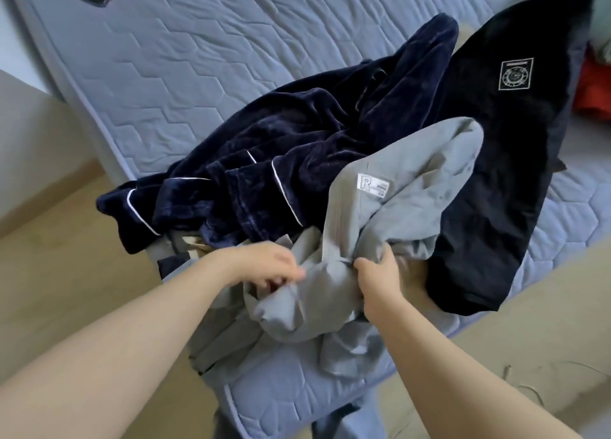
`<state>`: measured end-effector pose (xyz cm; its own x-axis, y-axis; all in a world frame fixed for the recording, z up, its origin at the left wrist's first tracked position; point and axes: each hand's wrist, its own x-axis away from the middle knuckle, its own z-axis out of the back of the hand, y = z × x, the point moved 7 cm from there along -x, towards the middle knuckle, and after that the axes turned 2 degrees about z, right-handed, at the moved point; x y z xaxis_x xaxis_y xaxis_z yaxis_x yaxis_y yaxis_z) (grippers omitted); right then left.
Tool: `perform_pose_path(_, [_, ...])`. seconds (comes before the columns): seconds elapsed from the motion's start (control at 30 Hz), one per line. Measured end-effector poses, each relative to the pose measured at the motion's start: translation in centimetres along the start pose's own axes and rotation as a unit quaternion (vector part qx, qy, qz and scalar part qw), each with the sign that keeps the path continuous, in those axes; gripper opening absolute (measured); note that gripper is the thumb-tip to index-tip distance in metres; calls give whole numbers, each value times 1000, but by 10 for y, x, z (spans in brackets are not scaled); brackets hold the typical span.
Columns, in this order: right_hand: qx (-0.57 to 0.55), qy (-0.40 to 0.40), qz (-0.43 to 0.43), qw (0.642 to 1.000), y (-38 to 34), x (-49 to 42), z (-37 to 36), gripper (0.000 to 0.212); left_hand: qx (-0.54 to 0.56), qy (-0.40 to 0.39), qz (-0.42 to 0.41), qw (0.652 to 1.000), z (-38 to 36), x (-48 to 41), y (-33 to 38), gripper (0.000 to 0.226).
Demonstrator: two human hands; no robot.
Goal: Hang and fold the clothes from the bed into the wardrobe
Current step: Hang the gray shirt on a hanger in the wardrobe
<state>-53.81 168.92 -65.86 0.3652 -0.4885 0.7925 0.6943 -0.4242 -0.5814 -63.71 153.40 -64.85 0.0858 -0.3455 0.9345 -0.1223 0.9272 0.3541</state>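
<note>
The grey garment [400, 207] was found bunched up at the near corner of the bed [198, 58], with its lower folds spilled toward the mattress edge. It was gripped from both sides. The left hand [264, 266], somewhat blurred, was seen with its fingers curled into a fold on the garment's left side. The right hand [377, 280] was clenched round a gathered bunch of the same cloth, thumb on top. A white label [373, 184] printed with a large letter R was shown on the inside of the garment, just above the hands.

To the left of the grey cloth and partly under it, a navy velvet garment [281, 147] with thin white piping was heaped, one end hanging over the side of the bed. To the right, a black garment [496, 141] marked with a small square emblem was laid out flat, touching the grey one along its edge.

Beyond the pile, the quilted blue-grey mattress surface was left uncovered. A pale floor [49, 240] was visible on both sides of the bed. At the far right edge, something red [595, 88] could be made out, too cut off to identify.
</note>
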Motion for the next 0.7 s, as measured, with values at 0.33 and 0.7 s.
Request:
perform_pose_path(0.33, [95,-155,-98,979,77,55,-13,19,309,265,-19,913,-8,-11,-7,44])
perform_pose_path(0.7, [-2,31,31,999,27,15,29,58,78,-51,-99,991,-122,12,11,33])
